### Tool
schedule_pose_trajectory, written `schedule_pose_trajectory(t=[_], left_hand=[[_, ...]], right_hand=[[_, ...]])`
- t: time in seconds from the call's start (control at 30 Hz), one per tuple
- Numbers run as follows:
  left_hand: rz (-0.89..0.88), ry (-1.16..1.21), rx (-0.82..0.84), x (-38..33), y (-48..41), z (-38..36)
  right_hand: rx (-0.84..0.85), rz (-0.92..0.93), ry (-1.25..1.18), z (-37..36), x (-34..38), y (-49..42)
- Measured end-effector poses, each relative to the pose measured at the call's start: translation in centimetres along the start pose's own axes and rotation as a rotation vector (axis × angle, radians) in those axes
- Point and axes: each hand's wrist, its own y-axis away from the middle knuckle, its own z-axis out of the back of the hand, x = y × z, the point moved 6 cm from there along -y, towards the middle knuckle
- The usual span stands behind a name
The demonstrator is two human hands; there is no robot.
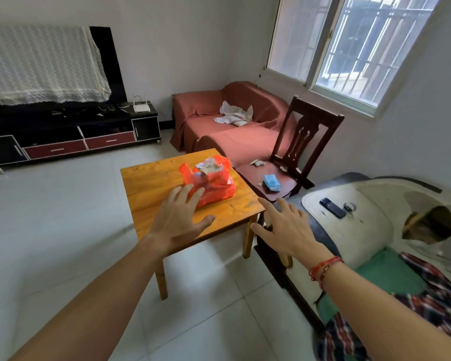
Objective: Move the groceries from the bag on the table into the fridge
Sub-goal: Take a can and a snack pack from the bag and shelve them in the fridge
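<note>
Both my arms are stretched out toward the small wooden table (146, 183), and neither hand holds anything. My left hand (179, 220) has its fingers spread, the tips reaching the near left side of the red plastic bag (216, 186); from this angle I cannot tell whether they touch the plastic. My right hand (284, 227) is spread too, hovering by the table's near right corner, apart from the bag. The bag sits toward the far right of the tabletop, its mouth loosely open with pale packets (208, 165) showing at the top. The fridge is nowhere in view, so I expect a carry across the room. To do this reach well, I should bring the right hand in to the bag's right side and gather the loose handles or the mouth with both hands, rather than clawing at the thin film, which could tear or spill. I would lift straight up, keeping the opening on top, and steer clear of the dark wooden chair (292, 162) standing just beside the table on the right.
</note>
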Motion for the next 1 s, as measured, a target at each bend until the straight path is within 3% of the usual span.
schedule_pose_trajectory(t=[0.57,1.0], left_hand=[[0.159,0.06,0.088,8.2,-20.0,-7.8],[0.334,0.054,0.228,12.7,-35.2,-14.4]], right_hand=[[0.034,0.113,0.017,-4.7,-2.0,-26.1],[0.166,0.23,-0.01,-10.1,-5.0,-46.6]])
